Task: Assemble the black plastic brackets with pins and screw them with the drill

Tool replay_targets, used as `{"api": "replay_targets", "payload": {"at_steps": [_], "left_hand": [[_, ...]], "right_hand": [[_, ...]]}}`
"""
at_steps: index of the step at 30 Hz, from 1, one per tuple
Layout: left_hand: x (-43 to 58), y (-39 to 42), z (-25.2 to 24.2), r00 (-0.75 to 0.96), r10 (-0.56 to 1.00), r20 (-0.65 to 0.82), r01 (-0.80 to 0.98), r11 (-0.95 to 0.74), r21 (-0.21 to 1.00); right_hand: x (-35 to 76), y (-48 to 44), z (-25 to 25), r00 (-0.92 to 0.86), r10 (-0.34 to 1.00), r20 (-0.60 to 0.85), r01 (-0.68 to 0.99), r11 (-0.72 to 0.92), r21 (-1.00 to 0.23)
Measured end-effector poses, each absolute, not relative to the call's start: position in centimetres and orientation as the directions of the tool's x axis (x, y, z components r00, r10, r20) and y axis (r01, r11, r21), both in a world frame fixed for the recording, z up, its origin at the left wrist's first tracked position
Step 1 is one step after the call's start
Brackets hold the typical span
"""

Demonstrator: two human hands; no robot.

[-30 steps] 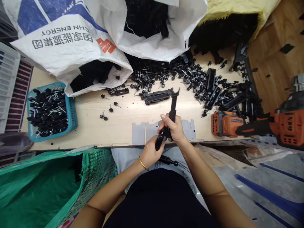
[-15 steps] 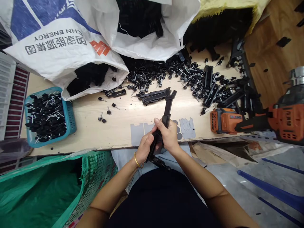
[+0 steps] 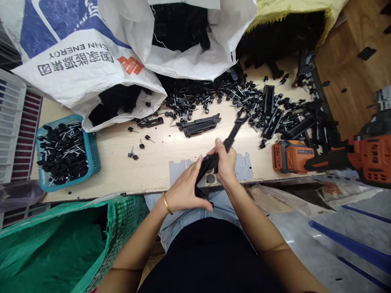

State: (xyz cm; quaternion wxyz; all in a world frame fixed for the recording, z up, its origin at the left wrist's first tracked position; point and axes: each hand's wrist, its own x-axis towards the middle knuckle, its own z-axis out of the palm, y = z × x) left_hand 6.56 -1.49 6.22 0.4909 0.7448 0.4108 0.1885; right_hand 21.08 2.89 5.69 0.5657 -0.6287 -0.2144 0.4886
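Observation:
My right hand (image 3: 226, 162) is closed around a black hinged plastic bracket (image 3: 233, 134). Its long arm slants up to the right and ends in a fork, partly blurred. My left hand (image 3: 183, 189) lies against the bracket's lower folded part, fingers stretched out and thumb spread away below. The palm side and some of the hinged parts are hidden. On the table beyond lies a similar folded black bracket (image 3: 201, 125). Thin grey plates (image 3: 243, 167) lie under and beside my hands at the table edge.
Black-headed screws (image 3: 189, 97) are heaped at the back; several more fill a blue basket (image 3: 95, 152) at left. An orange cordless drill (image 3: 293, 156) lies at right. White sacks (image 3: 128, 36) and a yellow sack (image 3: 275, 8) stand behind; a green sack (image 3: 61, 244) hangs front left.
The bracket's forked arm has swung to the right in my right hand. My left hand has loosened from its grip, fingers straightened and thumb moved out.

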Motion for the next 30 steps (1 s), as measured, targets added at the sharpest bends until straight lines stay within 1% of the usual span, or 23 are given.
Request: {"api": "replay_targets", "payload": {"at_steps": [1, 2, 3, 4, 5, 6, 8, 10, 12, 13, 14, 15, 16, 17, 18, 19, 20, 21, 22, 24, 27, 28, 30], "left_hand": [[6.7, -1.9, 6.6, 0.598, 0.797, -0.079, 0.533, -0.323, 0.782], [7.1, -2.4, 6.9, 0.578, 0.815, -0.039, 0.627, -0.413, 0.661], [7.7, -2.8, 6.9, 0.538, 0.843, 0.004, 0.701, -0.451, 0.552], [8.3, -3.0, 6.8, 0.484, 0.873, 0.052, 0.757, -0.448, 0.475], [8.9, -3.0, 6.5, 0.42, 0.903, 0.092, 0.798, -0.416, 0.436], [9.5, -2.8, 6.0, 0.354, 0.928, 0.118, 0.824, -0.369, 0.429], [10.0, -1.8, 5.1, 0.256, 0.96, 0.117, 0.837, -0.281, 0.47], [9.4, -0.6, 4.2, 0.229, 0.969, 0.088, 0.822, -0.241, 0.515], [8.1, 0.4, 3.6, 0.23, 0.97, 0.078, 0.804, -0.234, 0.546], [7.2, 0.7, 3.4, 0.225, 0.972, 0.068, 0.8, -0.224, 0.557], [6.3, 0.9, 3.4, 0.224, 0.973, 0.048, 0.796, -0.211, 0.567], [5.4, 0.9, 3.5, 0.248, 0.968, 0.018, 0.784, -0.212, 0.583], [4.5, 0.9, 3.8, 0.312, 0.95, -0.018, 0.758, -0.238, 0.607], [3.8, 0.7, 4.2, 0.411, 0.91, -0.051, 0.712, -0.285, 0.641], [3.1, 0.5, 4.8, 0.527, 0.847, -0.073, 0.643, -0.341, 0.686], [2.6, 0.2, 5.5, 0.64, 0.764, -0.083, 0.552, -0.382, 0.741], [2.3, -0.2, 6.2, 0.728, 0.681, -0.082, 0.455, -0.39, 0.801], [2.0, -0.7, 7.0, 0.782, 0.62, -0.066, 0.359, -0.361, 0.861], [2.0, -1.2, 7.8, 0.798, 0.601, -0.035, 0.265, -0.299, 0.917], [2.3, -2.5, 9.1, 0.741, 0.671, 0.028, 0.089, -0.139, 0.986], [4.0, -4.6, 10.3, 0.509, 0.86, 0.048, -0.152, 0.034, 0.988], [4.7, -5.2, 10.5, 0.412, 0.91, 0.05, -0.217, 0.045, 0.975], [6.0, -5.7, 11.0, 0.207, 0.97, 0.127, -0.284, -0.064, 0.957]], "right_hand": [[21.3, 3.3, 5.4, 0.481, 0.785, -0.392, -0.325, -0.256, -0.911], [21.3, 3.6, 5.2, 0.516, 0.754, -0.406, -0.358, -0.241, -0.902], [21.2, 3.8, 5.2, 0.54, 0.733, -0.413, -0.379, -0.226, -0.897], [21.0, 3.9, 5.2, 0.552, 0.725, -0.412, -0.387, -0.215, -0.897], [20.7, 3.8, 5.3, 0.555, 0.728, -0.402, -0.381, -0.207, -0.901], [20.4, 3.5, 5.4, 0.549, 0.741, -0.386, -0.363, -0.204, -0.909], [20.4, 2.8, 5.7, 0.469, 0.815, -0.34, -0.283, -0.227, -0.932], [21.5, 1.8, 6.0, 0.332, 0.91, -0.25, -0.087, -0.235, -0.968], [23.5, 0.9, 6.7, 0.263, 0.962, -0.073, 0.258, -0.143, -0.955], [24.6, 0.5, 7.1, 0.229, 0.972, 0.05, 0.456, -0.062, -0.888], [25.8, 0.1, 7.6, 0.159, 0.974, 0.164, 0.633, 0.027, -0.774], [26.8, -0.2, 8.1, 0.037, 0.971, 0.237, 0.764, 0.125, -0.633], [27.7, -0.4, 8.5, -0.125, 0.961, 0.249, 0.833, 0.238, -0.5], [28.4, -0.7, 9.0, -0.3, 0.934, 0.195, 0.843, 0.356, -0.404], [28.8, -0.9, 9.4, -0.455, 0.885, 0.1, 0.811, 0.458, -0.366], [29.0, -1.2, 9.8, -0.571, 0.821, -0.012, 0.759, 0.523, -0.388], [29.0, -1.5, 10.2, -0.648, 0.754, -0.111, 0.705, 0.538, -0.461], [28.8, -1.8, 10.5, -0.699, 0.69, -0.189, 0.65, 0.503, -0.57], [28.5, -2.2, 10.9, -0.728, 0.642, -0.239, 0.594, 0.419, -0.686], [27.4, -3.1, 11.5, -0.736, 0.619, -0.275, 0.476, 0.184, -0.86], [25.0, -4.6, 11.8, -0.662, 0.689, -0.295, 0.297, -0.12, -0.947], [24.2, -5.1, 11.8, -0.64, 0.711, -0.29, 0.222, -0.191, -0.956], [22.8, -5.9, 11.4, -0.604, 0.762, -0.234, 0.057, -0.252, -0.966]]}}
